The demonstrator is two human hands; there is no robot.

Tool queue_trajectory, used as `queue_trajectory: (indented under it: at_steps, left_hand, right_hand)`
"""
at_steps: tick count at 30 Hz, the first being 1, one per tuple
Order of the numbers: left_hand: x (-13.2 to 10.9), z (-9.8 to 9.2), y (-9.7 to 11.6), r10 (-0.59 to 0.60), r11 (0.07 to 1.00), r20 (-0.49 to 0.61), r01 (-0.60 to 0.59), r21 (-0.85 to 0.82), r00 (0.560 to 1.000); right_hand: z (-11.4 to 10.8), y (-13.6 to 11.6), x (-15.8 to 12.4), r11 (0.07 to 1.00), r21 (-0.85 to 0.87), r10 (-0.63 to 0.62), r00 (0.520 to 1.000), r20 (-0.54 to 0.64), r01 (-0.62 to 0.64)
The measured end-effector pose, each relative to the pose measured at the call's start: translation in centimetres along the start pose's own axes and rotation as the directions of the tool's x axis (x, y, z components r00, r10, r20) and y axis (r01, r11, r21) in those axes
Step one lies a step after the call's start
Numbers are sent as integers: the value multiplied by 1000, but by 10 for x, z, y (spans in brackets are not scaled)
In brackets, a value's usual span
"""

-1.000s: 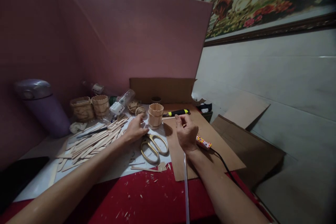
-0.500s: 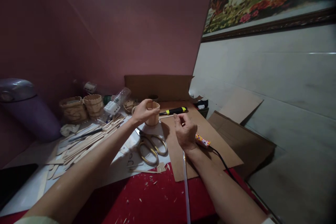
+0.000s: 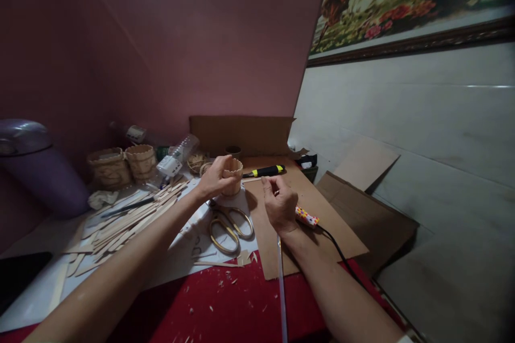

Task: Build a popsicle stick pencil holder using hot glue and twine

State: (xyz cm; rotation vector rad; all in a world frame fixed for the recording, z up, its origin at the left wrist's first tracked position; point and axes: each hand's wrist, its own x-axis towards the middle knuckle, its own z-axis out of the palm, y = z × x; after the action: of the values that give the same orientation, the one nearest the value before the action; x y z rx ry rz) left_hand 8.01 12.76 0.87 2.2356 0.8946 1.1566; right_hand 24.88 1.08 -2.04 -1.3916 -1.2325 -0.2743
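My left hand (image 3: 217, 177) is closed around a small wooden cup (image 3: 234, 185) with an uneven rim, fingers on its near left side. My right hand (image 3: 280, 201) pinches the end of a thin wooden stick (image 3: 252, 179), which points left toward the cup. Just beyond that stick lies a black and yellow utility knife (image 3: 265, 171). Under my right wrist, partly hidden, is a hot glue gun with a colourful patterned body (image 3: 307, 217); a long clear glue stick (image 3: 282, 289) runs toward me from below the wrist. Gold-handled scissors (image 3: 225, 230) rest below the cup.
Wooden craft sticks (image 3: 124, 225) lie piled at left. Behind them stand two wooden cups (image 3: 140, 163), a plastic bottle (image 3: 177, 158) and a purple flask (image 3: 44, 171). Cardboard (image 3: 314, 246) covers the table's right side, crossed by a black cord (image 3: 341, 254). Wood scraps litter the red cloth (image 3: 225, 305).
The whole view has shifted slightly, so things sit a little farther left. Both hands keep nearly the same pose and hold.
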Motion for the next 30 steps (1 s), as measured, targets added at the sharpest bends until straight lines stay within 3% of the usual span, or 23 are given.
queue_trajectory:
  at_steps: [5,9,12,19,26,30]
  left_hand:
    - [11,-2,19,144,981,11,-144,130,989]
    - [26,4,33,184,901,201,-247,356,962]
    - [32,6,33,186,863,313,-307,402,931]
    - [31,4,23,205,848,325,-333,411,923]
    - [30,2,35,131,678,393,-371,635,910]
    - [28,0,41,109,662,347,-328,674,932]
  right_hand:
    - [2,3,-1,999,-10,-33,999,-5,33]
    - [3,4,-2,999,-15,-37,999,15,38]
    - [2,3,-2,999,-14,-35,999,14,35]
    - [1,2,-3,998,-21,-57,998,15,58]
    - [1,3,-3,997,-33,-68,998,1,68]
    - [2,3,-3,996,-48,-80,997,3,80]
